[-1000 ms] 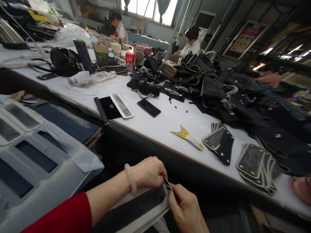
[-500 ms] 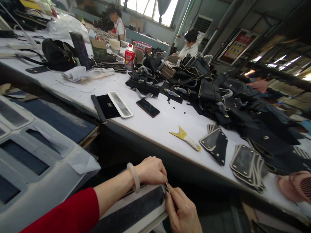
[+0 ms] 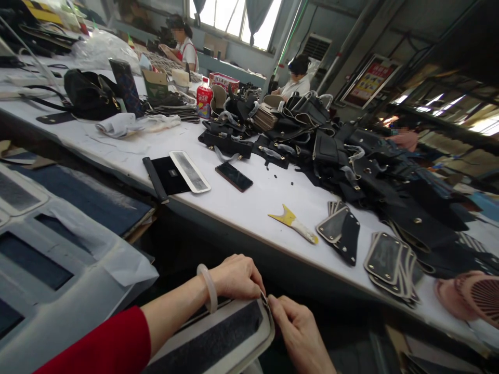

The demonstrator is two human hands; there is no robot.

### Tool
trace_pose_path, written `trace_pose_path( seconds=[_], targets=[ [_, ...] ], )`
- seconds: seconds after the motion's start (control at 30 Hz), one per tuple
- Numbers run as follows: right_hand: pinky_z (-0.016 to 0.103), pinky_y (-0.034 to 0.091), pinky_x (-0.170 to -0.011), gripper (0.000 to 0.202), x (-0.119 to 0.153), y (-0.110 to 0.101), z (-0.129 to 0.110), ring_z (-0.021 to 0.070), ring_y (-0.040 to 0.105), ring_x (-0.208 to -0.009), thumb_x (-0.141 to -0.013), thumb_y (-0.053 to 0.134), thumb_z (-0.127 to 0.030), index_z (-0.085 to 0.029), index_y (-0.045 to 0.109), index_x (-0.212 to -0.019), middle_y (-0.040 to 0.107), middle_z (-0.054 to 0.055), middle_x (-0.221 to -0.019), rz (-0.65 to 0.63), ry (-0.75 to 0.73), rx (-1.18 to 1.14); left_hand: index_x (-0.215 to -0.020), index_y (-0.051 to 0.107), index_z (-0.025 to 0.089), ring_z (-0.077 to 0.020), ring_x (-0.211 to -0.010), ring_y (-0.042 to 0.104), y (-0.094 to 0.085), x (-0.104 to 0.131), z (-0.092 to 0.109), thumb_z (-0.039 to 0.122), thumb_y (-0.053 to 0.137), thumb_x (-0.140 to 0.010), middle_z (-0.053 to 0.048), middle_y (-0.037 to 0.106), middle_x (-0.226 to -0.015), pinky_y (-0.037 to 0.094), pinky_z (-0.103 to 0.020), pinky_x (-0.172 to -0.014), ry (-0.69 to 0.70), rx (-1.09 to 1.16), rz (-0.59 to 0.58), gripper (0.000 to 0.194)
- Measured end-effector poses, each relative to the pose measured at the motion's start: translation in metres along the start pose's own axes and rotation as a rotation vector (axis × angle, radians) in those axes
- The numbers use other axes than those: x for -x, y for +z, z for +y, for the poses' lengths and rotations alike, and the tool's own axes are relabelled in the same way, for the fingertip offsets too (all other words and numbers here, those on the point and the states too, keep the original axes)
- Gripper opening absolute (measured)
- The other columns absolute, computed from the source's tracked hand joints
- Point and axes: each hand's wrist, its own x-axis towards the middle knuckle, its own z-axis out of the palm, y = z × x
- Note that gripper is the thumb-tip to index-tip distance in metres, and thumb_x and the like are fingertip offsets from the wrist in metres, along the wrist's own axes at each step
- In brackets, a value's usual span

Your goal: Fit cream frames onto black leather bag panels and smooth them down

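My left hand (image 3: 237, 278) pinches the pale-edged panel (image 3: 218, 344)'s corner; right hand (image 3: 299, 327) narrow there. Bottom centre, long axis lower-left to upper-right. Open carton (image 3: 155, 84) upper left, contents unclear.

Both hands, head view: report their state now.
Left hand: closed, pinching a corner of the pale-rimmed panel.
Right hand: closed, fingertips at that corner; whether it grips cannot be told.
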Motion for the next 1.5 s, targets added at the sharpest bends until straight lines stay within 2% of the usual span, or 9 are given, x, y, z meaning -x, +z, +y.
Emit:
trace_pose_path(
  seconds=[0.13,0.27,0.47,0.73,1.1,1.2,1.33,1.4,1.5],
  targets=[
    [0.025,0.040,-0.047,0.067,-0.013,0.000,0.001,0.0129,0.049,-0.053,-0.074,0.057,-0.081,-0.014,0.061,-0.067,0.049,0.000,-0.065,-0.209,0.200,-0.320,-0.093,0.080,0.029,-0.0192,-0.089,0.071,-0.001,0.002,0.000,0.025,0.056,-0.071,0.000,0.079,-0.090,0.050,-0.025,-0.079,0.028,-0.048,-0.003,0.032],
    [0.022,0.035,-0.046,0.064,-0.016,0.001,0.006,0.0071,0.041,-0.046,-0.071,0.064,-0.077,-0.014,0.059,-0.065,0.045,-0.004,-0.058,-0.272,0.220,-0.484,-0.096,0.080,0.027,-0.0183,-0.085,0.071,-0.005,0.005,0.002,0.023,0.055,-0.073,-0.001,0.079,-0.090,0.049,-0.022,-0.073,0.089,-0.085,-0.029,0.034],
    [0.021,0.036,-0.050,0.061,-0.019,-0.003,0.004,0.0072,0.042,-0.050,-0.069,0.069,-0.075,-0.014,0.060,-0.071,0.049,-0.004,-0.057,-0.387,0.271,-0.609,-0.100,0.079,0.027,-0.0179,-0.089,0.071,-0.007,0.004,0.000,0.020,0.055,-0.077,-0.002,0.079,-0.094,0.049,-0.021,-0.077,0.194,-0.135,-0.072,0.034],
    [0.023,0.039,-0.056,0.053,-0.027,-0.017,-0.006,0.0083,0.047,-0.053,-0.068,0.078,-0.062,-0.011,0.068,-0.078,0.054,-0.001,-0.063,-0.554,0.342,-0.623,-0.103,0.078,0.028,-0.0210,-0.089,0.071,-0.005,0.004,0.002,0.020,0.054,-0.076,-0.004,0.078,-0.095,0.049,-0.026,-0.076,0.211,-0.184,-0.089,0.037],
    [0.026,0.027,-0.057,0.059,-0.022,-0.013,-0.013,0.0097,0.038,-0.057,-0.071,0.068,-0.073,-0.014,0.067,-0.074,0.048,-0.003,-0.061,-0.514,0.322,-0.422,-0.105,0.078,0.026,-0.0219,-0.092,0.071,-0.005,0.004,0.002,0.020,0.052,-0.075,-0.004,0.078,-0.099,0.050,-0.028,-0.082,0.155,-0.137,-0.114,0.040],
    [0.027,0.025,-0.058,0.061,-0.025,-0.014,-0.014,0.0109,0.036,-0.059,-0.069,0.066,-0.076,-0.014,0.064,-0.069,0.045,-0.003,-0.061,-0.506,0.318,-0.340,-0.108,0.076,0.025,-0.0227,-0.089,0.070,-0.016,0.002,-0.002,0.025,0.056,-0.077,-0.004,0.078,-0.095,0.051,-0.030,-0.082,0.138,-0.095,-0.200,0.037],
    [0.029,0.029,-0.064,0.060,-0.030,-0.015,-0.017,0.0138,0.037,-0.067,-0.072,0.064,-0.075,-0.016,0.062,-0.065,0.044,-0.002,-0.068,-0.491,0.273,-0.230,-0.124,0.068,0.023,-0.0219,-0.096,0.069,-0.038,0.013,-0.008,0.034,0.063,-0.079,-0.004,0.075,-0.108,0.052,-0.027,-0.083,0.142,-0.012,-0.315,0.047],
    [0.030,0.032,-0.069,0.058,-0.031,-0.012,-0.017,0.0163,0.041,-0.073,-0.074,0.063,-0.074,-0.016,0.064,-0.067,0.048,-0.001,-0.072,-0.476,0.230,-0.192,-0.133,0.061,0.018,-0.0246,-0.102,0.068,-0.043,0.027,-0.009,0.034,0.064,-0.078,-0.008,0.072,-0.118,0.053,-0.030,-0.085,0.122,0.019,-0.273,0.057],
    [0.033,0.039,-0.078,0.058,-0.029,-0.007,-0.016,0.0208,0.051,-0.083,-0.080,0.059,-0.073,-0.016,0.070,-0.084,0.058,0.002,-0.082,-0.486,0.161,-0.208,-0.138,0.054,0.016,-0.0296,-0.120,0.060,-0.037,0.058,-0.006,0.031,0.067,-0.076,-0.012,0.062,-0.135,0.047,-0.040,-0.102,0.039,0.010,-0.044,0.066]
  ],
)
